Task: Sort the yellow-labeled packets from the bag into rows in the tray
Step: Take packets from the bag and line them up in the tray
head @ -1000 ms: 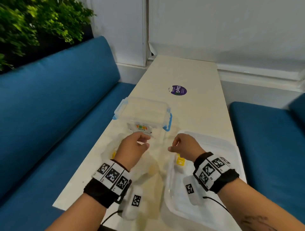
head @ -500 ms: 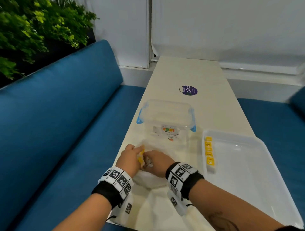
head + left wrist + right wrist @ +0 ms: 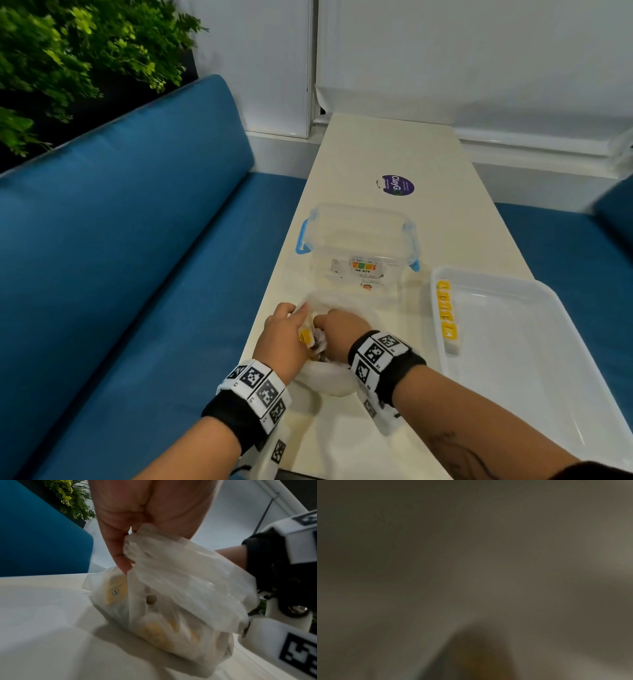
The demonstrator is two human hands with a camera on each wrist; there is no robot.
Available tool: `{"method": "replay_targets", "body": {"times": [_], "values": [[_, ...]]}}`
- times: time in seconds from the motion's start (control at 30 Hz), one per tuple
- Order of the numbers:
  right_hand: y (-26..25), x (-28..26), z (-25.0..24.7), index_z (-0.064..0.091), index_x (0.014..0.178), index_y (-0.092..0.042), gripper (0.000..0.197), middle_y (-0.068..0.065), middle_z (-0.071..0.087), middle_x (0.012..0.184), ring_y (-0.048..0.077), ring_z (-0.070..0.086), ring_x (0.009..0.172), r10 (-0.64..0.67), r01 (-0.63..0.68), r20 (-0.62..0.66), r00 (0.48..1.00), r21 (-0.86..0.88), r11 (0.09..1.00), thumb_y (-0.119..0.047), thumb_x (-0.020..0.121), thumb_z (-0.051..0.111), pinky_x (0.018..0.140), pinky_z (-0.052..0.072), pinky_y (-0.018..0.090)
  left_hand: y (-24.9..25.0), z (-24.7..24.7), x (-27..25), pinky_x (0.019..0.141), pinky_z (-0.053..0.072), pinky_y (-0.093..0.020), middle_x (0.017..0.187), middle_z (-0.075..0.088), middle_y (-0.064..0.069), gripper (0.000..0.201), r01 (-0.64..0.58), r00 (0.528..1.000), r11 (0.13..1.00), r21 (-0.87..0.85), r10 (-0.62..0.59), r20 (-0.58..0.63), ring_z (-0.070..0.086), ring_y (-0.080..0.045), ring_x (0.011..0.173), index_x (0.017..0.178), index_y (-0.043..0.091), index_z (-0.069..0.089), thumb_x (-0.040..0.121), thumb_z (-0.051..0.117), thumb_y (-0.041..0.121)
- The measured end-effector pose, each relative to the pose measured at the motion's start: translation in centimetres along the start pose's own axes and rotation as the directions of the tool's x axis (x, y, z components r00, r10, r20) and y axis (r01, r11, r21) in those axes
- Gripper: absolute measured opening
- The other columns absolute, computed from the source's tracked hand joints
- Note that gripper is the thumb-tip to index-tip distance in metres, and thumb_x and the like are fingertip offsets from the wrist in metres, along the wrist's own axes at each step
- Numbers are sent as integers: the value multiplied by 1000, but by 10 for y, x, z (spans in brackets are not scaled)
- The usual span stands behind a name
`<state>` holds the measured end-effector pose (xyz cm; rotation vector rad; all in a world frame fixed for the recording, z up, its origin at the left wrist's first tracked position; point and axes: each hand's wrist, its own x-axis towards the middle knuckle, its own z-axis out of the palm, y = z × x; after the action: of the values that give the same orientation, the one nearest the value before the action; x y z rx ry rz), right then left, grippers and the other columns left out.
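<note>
Bag [image 3: 329,377] left of tray [image 3: 582,394] — box [image 3: 359,240] behind.

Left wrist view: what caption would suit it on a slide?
Left hand pinches the rim of a clear plastic bag of yellow-labeled packets on the table.

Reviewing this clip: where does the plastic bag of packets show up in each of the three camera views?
Head: the bag lies low and centre on the table, between both wrists.
Left wrist: the bag fills the centre, its top edge pinched by the left hand.
Right wrist: dark and blurred; the bag cannot be made out.
Shared landmark: the blue sofa, at left in both clear views.
</note>
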<state>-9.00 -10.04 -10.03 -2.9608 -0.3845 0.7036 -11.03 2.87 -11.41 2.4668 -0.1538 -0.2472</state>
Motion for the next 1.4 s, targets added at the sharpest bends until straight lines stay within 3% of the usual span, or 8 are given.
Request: {"method": "replay_targets", "body": {"times": [0.37, 0.6, 0.77, 0.87, 1.0, 1.17, 1.3, 1.4], "values": [[24, -22, -23, 69, 98, -4, 21, 12, 66, 98, 25, 61, 92, 53, 110, -362, 931, 414, 904, -6, 79, 59, 77, 45, 27, 5, -1, 9, 97, 43, -33, 125, 42, -6, 61, 24, 1000, 999, 32, -24, 1, 48, -26, 112, 139, 22, 43, 81, 48, 3], [60, -48, -69, 62, 75, -6, 15, 6, 57, 58, 16, 58, 46, 206, 221, -298, 932, 918, 329, 8, 77, 66, 51, 56, 33, 21, -4, 8, 103, 35, -26, 141, 33, 1, 63, 150, 988, 979, -140, -155, -27, 37, -19, 128, 133, 25, 48, 74, 63, 10], [86, -80, -107, 61, 80, -2, 13, 9, 59, 61, 18, 58, 48, 177, 379, -410, 894, 907, 185, 9, 77, 67, 49, 55, 31, 68, -13, -1, 94, 41, -25, 132, 43, 2, 37, 25, 936, 928, -373, -153, -318, 46, -15, 121, 113, 26, 56, 81, 58, 6], [102, -100, -120, 60, 78, -4, 15, 10, 58, 64, 15, 58, 49, 174, 452, -465, 868, 885, 112, 10, 77, 66, 49, 56, 30, 127, -10, -4, 77, 46, -22, 115, 55, -2, 16, -46, 947, 536, -843, -245, -207, 56, -13, 95, 105, 28, 57, 96, 44, 25], [123, -121, -122, 59, 80, -4, 15, 9, 57, 65, 12, 57, 49, 199, 506, -495, 846, 862, -8, 9, 78, 65, 47, 54, 26, 186, 32, 7, 83, 47, -47, 115, 59, -16, 70, 312, 945, -136, -940, -52, 322, 59, -36, 97, 119, 21, 57, 85, 21, 72], [162, -125, -83, 68, 85, -13, 24, 1, 65, 82, 15, 62, 77, 227, 472, -639, 735, 722, 505, 7, 71, 68, 68, 49, 23, 227, 63, 10, 62, 59, -44, 101, 71, -15, 79, 296, 955, -467, -833, 120, 272, 71, -28, 78, 104, 12, 71, 84, 22, 71], [176, -128, -55, 69, 101, -18, 33, 1, 69, 98, 22, 66, 93, -63, 358, -720, 691, 265, 895, -15, 69, 62, 71, 52, 29, 239, 78, 13, 66, 57, -27, 91, 67, -4, 46, 263, 956, -487, -833, 12, 294, 69, -16, 77, 108, 19, 62, 89, 42, 55], [180, -130, -45, 66, 103, -18, 41, -1, 70, 102, 20, 64, 105, -197, 306, -695, 691, 34, 951, -29, 70, 43, 83, 52, 38, 240, 91, 12, 70, 56, -22, 90, 68, 0, 36, 283, 948, -456, -844, 0, 318, 68, -12, 81, 104, 18, 62, 91, 45, 47]]}}
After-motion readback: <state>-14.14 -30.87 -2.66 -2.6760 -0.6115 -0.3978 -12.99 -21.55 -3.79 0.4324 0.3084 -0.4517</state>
